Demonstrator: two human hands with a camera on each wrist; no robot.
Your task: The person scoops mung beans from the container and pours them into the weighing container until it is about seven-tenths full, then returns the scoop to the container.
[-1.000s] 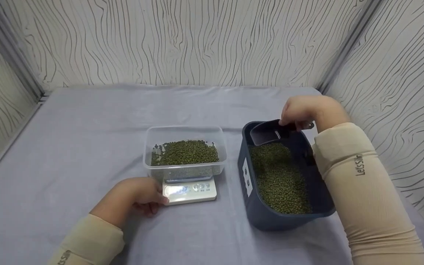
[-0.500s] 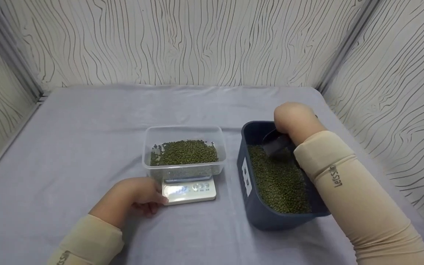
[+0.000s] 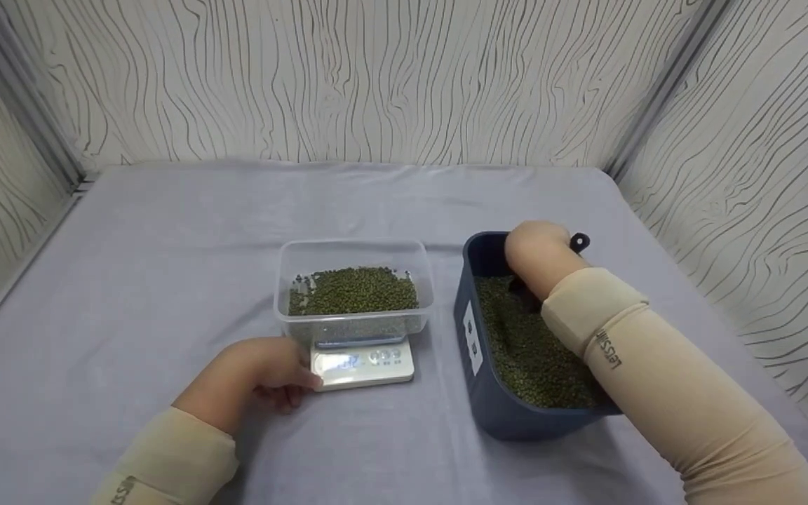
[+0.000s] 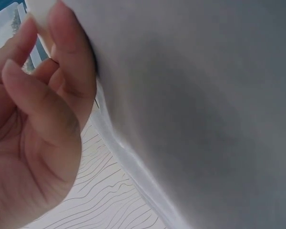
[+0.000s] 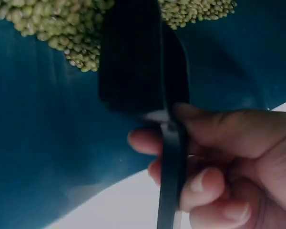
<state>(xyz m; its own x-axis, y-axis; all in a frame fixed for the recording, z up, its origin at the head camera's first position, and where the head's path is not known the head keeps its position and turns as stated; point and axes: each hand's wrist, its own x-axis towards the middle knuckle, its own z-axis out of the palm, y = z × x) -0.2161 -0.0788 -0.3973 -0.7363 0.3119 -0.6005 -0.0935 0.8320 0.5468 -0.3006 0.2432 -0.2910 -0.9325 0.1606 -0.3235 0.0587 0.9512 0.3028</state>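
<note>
My right hand (image 3: 539, 251) grips the handle of a black scoop (image 5: 133, 62); in the right wrist view the fingers curl round it. The scoop's blade reaches into green mung beans (image 3: 527, 351) inside a dark blue bin (image 3: 474, 400). From above, the hand and sleeve hide most of the scoop. At the left, my left hand (image 3: 267, 368) pinches the front left corner of a white kitchen scale (image 3: 369, 375), whose display is lit but unreadable. On the scale stands a clear plastic container (image 3: 348, 319) with a heap of mung beans (image 3: 358, 289) in it.
A pale grey-purple cloth (image 3: 186, 210) covers the table. Wood-patterned panels (image 3: 348, 77) wall in the back and both sides. The bin has a white label (image 3: 473, 339) on its left face and stands to the right of the scale.
My right hand has moved down and left, taking the scoop from above the bin's rim into the beans. My left hand, the scale and the clear container have stayed put.
</note>
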